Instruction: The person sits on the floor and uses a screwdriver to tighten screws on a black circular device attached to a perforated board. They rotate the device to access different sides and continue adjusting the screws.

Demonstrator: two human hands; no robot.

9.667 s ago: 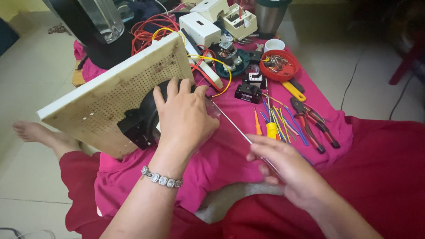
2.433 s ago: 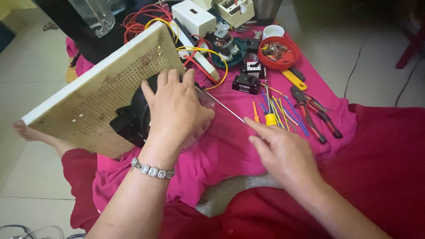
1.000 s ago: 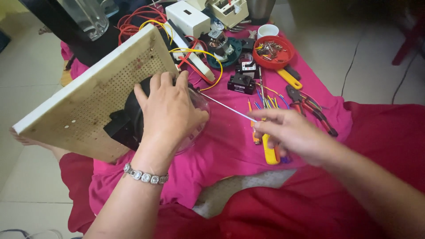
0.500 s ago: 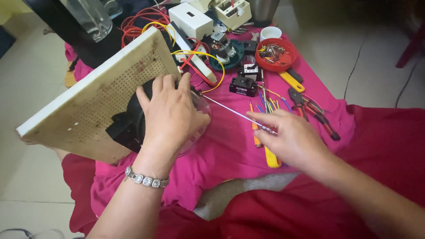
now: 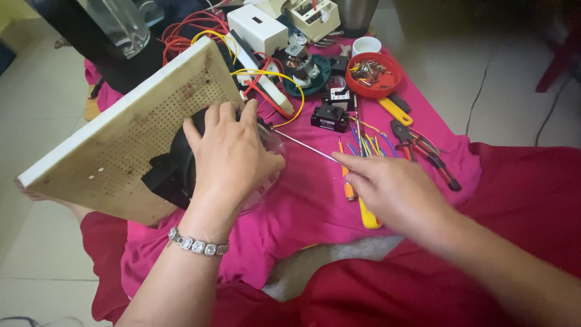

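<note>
My left hand (image 5: 233,154) grips a black round part with a clear rim (image 5: 181,166) fixed to a tilted cream board full of small holes (image 5: 115,142). My right hand (image 5: 393,188) holds a long thin metal screwdriver shaft (image 5: 302,145) whose tip points at the black part beside my left fingers. A yellow-handled screwdriver (image 5: 366,212) lies on the pink cloth (image 5: 308,206) just under my right hand.
Pliers with red handles (image 5: 423,151), a red bowl of small parts (image 5: 375,72), a black block (image 5: 330,116), a small motor on a green disc (image 5: 302,63), white boxes (image 5: 260,27), red and yellow wires (image 5: 193,27) and a white cup (image 5: 366,45) lie beyond.
My right hand picked the long screwdriver off the cloth and brought its tip back to the black part. My left hand and the board stayed nearly still.
</note>
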